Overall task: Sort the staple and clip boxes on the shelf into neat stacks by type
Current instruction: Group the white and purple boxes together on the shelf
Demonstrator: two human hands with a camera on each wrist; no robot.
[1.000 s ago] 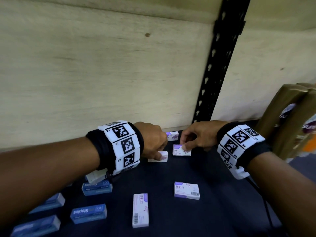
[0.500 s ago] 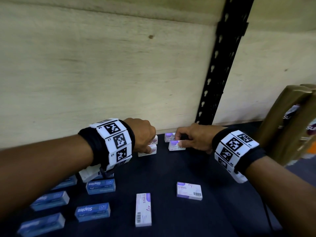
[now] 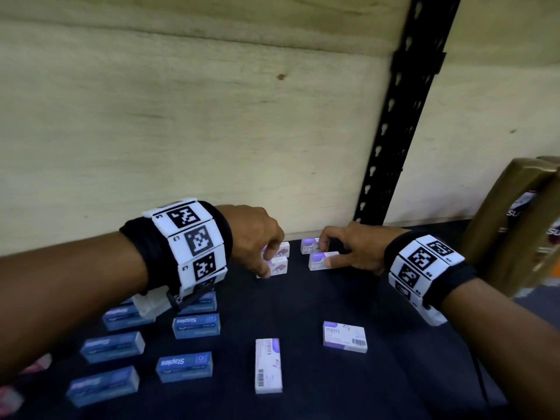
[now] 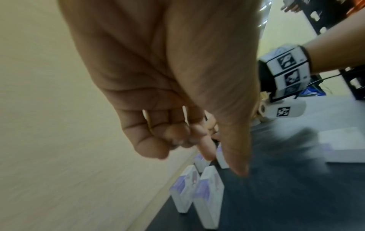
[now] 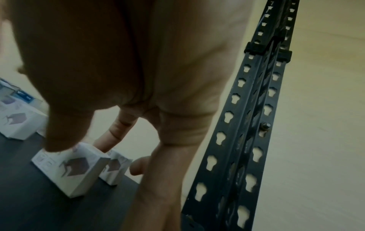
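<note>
Four small white-and-purple staple boxes stand in two pairs at the back of the dark shelf (image 3: 306,307). My left hand (image 3: 268,260) is over the left pair: a front box (image 3: 278,266) and a back box (image 3: 283,249). Its thumb and index finger point down, the other fingers are curled, and in the left wrist view both boxes (image 4: 209,198) stand free below the hand (image 4: 223,162). My right hand (image 3: 324,251) pinches the front box of the right pair (image 3: 318,262) between thumb and index finger (image 5: 107,140); the other box (image 3: 308,246) stands just behind it.
Two more white-and-purple boxes lie flat nearer me (image 3: 268,365) (image 3: 345,336). Several blue staple boxes (image 3: 195,325) are spread over the left of the shelf. A black slotted post (image 3: 391,131) rises behind the right hand, and a brown packet (image 3: 509,225) stands at the right edge.
Both hands have moved back toward the wall, each carrying a white-and-purple box. The left box now stands in front of another one; the right box is set before the rear one.
</note>
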